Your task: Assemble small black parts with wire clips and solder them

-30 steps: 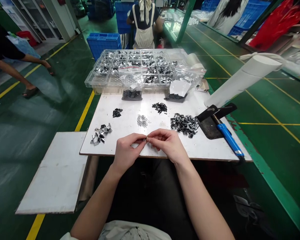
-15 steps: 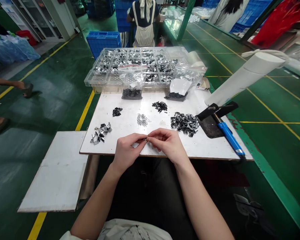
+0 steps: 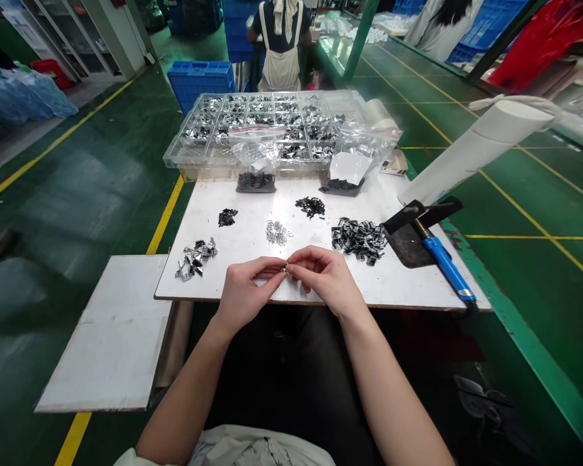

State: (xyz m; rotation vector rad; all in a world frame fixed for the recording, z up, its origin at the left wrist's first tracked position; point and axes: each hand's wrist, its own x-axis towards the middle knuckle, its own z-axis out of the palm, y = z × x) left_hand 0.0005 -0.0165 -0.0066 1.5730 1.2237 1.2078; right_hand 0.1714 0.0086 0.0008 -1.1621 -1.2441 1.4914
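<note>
My left hand (image 3: 249, 289) and my right hand (image 3: 324, 277) meet above the front of a white board (image 3: 252, 200), fingertips pinched together. Between them is a tiny shiny part (image 3: 284, 268), mostly hidden by the fingers and too small to name. Just beyond the fingertips lies a small heap of thin silvery metal bits (image 3: 276, 233). Right of my right hand is a larger pile of black, glossy small parts (image 3: 359, 239). On the left of the board are shiny metallic pieces (image 3: 196, 257). Two small black heaps, one on the left (image 3: 228, 217) and one on the right (image 3: 311, 207), sit farther back.
A blue-handled soldering iron (image 3: 449, 268) rests in a black holder beside a white tube (image 3: 480, 152). Behind stand a clear compartment tray (image 3: 175, 155) and two bags of black parts (image 3: 256, 181), (image 3: 342, 184). A person in an apron (image 3: 280, 58) sits beyond.
My hands stay together at nearly the same spot, with the fingers shifting slightly around the tiny part. At the far left, a passer-by's legs have moved mostly out of view.
</note>
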